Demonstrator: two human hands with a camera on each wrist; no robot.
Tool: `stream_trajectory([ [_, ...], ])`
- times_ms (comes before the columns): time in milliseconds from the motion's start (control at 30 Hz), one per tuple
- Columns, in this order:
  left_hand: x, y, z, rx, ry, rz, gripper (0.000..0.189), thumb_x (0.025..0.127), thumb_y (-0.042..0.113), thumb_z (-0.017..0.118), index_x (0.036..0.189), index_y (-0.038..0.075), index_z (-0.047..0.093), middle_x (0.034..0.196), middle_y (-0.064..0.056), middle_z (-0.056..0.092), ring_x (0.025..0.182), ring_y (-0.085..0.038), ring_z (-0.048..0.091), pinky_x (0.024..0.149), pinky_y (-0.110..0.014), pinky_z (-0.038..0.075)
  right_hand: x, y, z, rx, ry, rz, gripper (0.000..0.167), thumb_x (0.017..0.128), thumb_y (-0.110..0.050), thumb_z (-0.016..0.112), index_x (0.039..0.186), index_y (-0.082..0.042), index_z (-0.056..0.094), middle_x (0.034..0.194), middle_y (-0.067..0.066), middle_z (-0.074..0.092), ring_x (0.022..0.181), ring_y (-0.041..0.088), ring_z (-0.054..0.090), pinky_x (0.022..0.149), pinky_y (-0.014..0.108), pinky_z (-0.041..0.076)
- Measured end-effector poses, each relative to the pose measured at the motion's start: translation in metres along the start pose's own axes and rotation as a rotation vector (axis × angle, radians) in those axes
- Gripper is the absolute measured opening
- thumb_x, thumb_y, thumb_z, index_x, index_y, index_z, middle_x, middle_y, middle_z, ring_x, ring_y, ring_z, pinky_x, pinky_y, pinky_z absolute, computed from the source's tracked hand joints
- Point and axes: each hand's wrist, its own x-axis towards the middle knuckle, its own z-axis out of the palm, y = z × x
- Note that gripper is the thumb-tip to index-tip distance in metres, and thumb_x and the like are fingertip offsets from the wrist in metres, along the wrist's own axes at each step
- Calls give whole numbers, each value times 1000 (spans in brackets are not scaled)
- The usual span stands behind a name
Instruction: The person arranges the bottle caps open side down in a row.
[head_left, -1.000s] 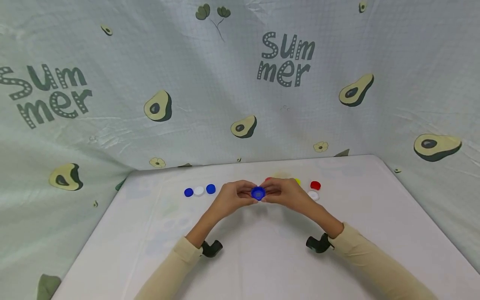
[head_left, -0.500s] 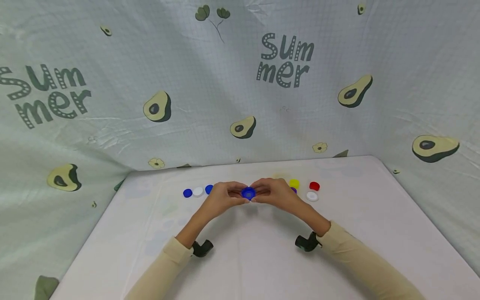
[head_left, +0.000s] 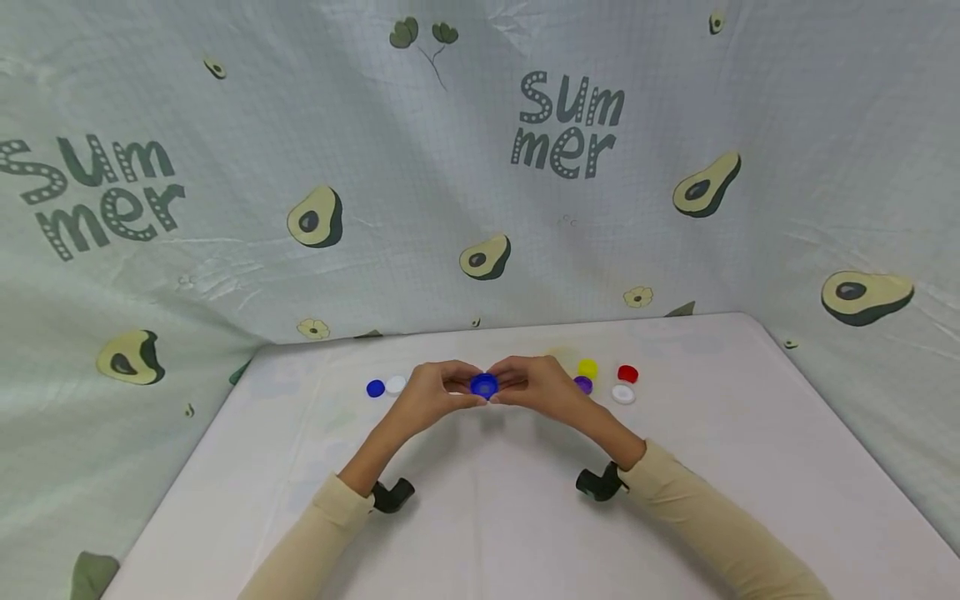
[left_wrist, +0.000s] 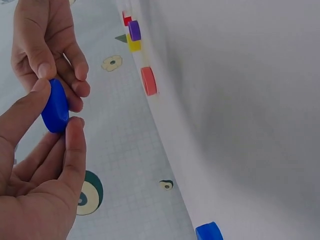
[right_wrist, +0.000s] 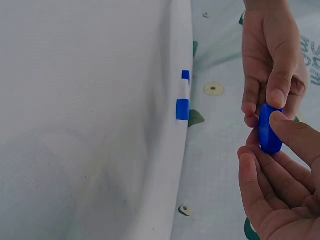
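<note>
A blue bottle cap [head_left: 484, 385] is held up between both hands, its hollow side facing the head camera. My left hand [head_left: 433, 398] pinches its left edge with thumb and fingers. From the other side, my right hand [head_left: 538, 388] pinches the same cap. Seen from the left wrist, the cap [left_wrist: 55, 106] is edge-on, thumbs on one side and fingertips on the other. The right wrist view likewise shows the cap [right_wrist: 270, 128] gripped by both hands, above the table.
Left of the hands lie a blue cap [head_left: 375, 388] and a white cap [head_left: 395, 385]. On the right sit a yellow cap [head_left: 588, 368], a purple cap [head_left: 582, 384], a red cap [head_left: 627, 374] and a white cap [head_left: 623, 394]. A coral cap [left_wrist: 148, 81] shows from the left wrist.
Both hands have shifted left with the blue cap between them. The yellow and purple caps have come into sight, while a blue cap at left is now hidden behind the left hand.
</note>
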Motion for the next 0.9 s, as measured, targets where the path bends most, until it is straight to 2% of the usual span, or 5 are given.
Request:
stream_trajectory([
  [333, -2, -1, -6, -2, 3, -45, 39, 88, 15, 82, 121, 1, 68, 112, -10, 73, 99, -21, 72, 83, -27, 59, 10, -1, 6, -11, 8, 6, 35, 91, -14, 78, 123, -5, 69, 114, 8, 75, 104, 19, 73, 88, 27, 59],
  [633, -4, -4, -16, 39, 15, 42, 38, 89, 17, 81, 121, 2, 68, 112, -11, 72, 98, -23, 71, 85, -28, 59, 19, -4, 10, -69, 18, -3, 37, 91, -20, 78, 124, -5, 69, 113, 7, 75, 104, 18, 73, 88, 27, 58],
  [767, -7, -10, -20, 28, 37, 51, 38, 88, 16, 81, 122, 1, 69, 115, -13, 71, 100, -28, 71, 86, -28, 59, 25, -4, 16, -62, 25, -28, 36, 91, -18, 79, 123, -4, 69, 111, 8, 76, 101, 19, 73, 87, 26, 59],
  [900, -9, -15, -25, 31, 66, 46, 40, 88, 13, 81, 123, 0, 69, 119, -15, 69, 100, -30, 71, 85, -29, 59, 30, -6, 24, -51, 48, -36, 39, 90, -13, 79, 126, -3, 67, 116, 9, 74, 102, 21, 73, 86, 26, 59],
])
